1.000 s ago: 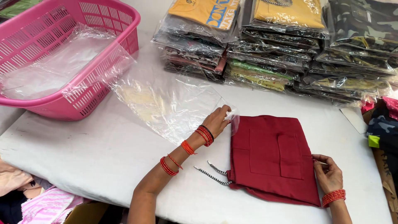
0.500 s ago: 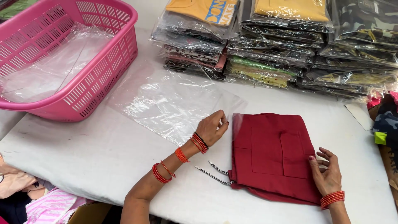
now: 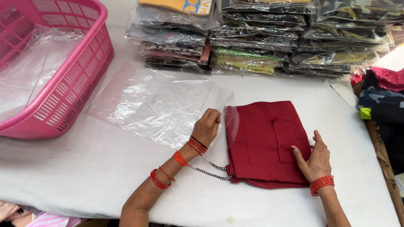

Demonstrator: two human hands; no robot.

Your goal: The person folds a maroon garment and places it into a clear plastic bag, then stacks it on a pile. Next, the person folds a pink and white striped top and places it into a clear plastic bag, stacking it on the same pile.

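Left hand [image 3: 207,126] curled, fingers pinching the open edge of a clear plastic bag [image 3: 160,107] right where it meets the folded maroon garment [image 3: 266,141]. Right hand [image 3: 313,157] flat and open, fingers spread, pressing on the garment's right side; grips nothing. Red bangles on both wrists. Garment lies flat on the white bench [image 3: 63,176], near the front edge, its left edge just under the bag's mouth. Black-and-white beaded cord [image 3: 212,172] trails out from the garment's lower left corner. Bag spreads leftward, flat on the bench. Pink plastic basket [image 3: 80,88] at far left, holding more clear bags. Stacks of bagged garments [image 3: 261,46] line the back of the bench. Dark cloth pile [image 3: 383,101] at right edge.
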